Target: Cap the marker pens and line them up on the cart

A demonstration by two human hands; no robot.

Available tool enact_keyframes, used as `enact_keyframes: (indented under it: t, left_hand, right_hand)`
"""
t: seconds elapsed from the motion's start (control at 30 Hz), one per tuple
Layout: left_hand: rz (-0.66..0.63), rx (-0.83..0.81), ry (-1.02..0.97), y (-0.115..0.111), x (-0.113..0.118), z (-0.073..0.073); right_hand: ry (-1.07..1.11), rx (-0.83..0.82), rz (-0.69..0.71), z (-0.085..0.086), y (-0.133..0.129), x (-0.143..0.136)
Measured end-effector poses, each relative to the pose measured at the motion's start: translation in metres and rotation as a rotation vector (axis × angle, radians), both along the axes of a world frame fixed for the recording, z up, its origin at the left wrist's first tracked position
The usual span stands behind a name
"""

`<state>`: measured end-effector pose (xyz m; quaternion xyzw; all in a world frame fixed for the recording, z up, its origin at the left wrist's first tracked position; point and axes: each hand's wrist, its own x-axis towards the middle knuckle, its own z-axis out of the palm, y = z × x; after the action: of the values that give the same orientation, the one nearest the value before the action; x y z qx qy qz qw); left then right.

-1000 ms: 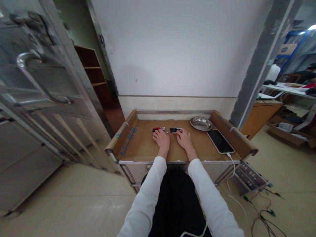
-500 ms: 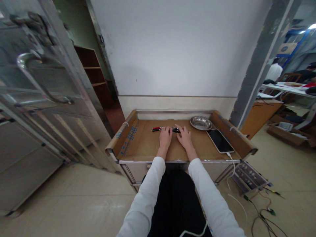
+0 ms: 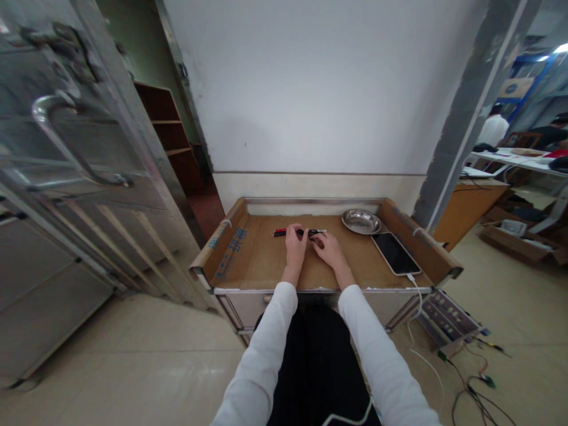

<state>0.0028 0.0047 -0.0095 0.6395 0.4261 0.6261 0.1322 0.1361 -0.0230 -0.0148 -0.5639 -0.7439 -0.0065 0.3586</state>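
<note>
Both hands are over the middle of a cardboard-lined tray top (image 3: 261, 260). My left hand (image 3: 295, 244) has its thumb and fingers closed round the left part of a dark pen (image 3: 318, 231), whose silvery end points right. My right hand (image 3: 327, 247) is beside it, fingers bent in at the pen's right part; a small dark piece shows at its fingertips, too small to make out. Left of my left hand, a red pen and a black pen (image 3: 278, 234) lie side by side, their right ends hidden by the hand.
A shiny metal bowl (image 3: 361, 221) stands at the back right of the tray. In front of it lies a phone (image 3: 396, 254) with a white cable (image 3: 419, 305) hanging over the edge. Raised sides (image 3: 410, 234) flank the tray; cables and a device are on the floor at right.
My left hand has raised its fingers slightly and closed round the dark pen. My right hand's fingers have drawn in and down, and more of the pen now shows between the hands.
</note>
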Motion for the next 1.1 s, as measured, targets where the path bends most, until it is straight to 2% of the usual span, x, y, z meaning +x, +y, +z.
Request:
enact_keyframes:
  t: [0.17,0.6,1.1]
  left_hand:
    - [0.006,-0.072,-0.081,0.0023,-0.0009,-0.0016]
    - [0.137,-0.005,-0.022,-0.0034,-0.0024,0.0043]
    - [0.091,-0.037,-0.055,-0.0036,-0.0018,0.0058]
  right_hand:
    - [-0.018,-0.015,0.042,-0.0027,0.0022,0.0000]
    - [0.006,-0.034,0.002,-0.0031,0.0039,0.0008]
    - [0.054,-0.006,-0.009,-0.0023,0.0032,0.0001]
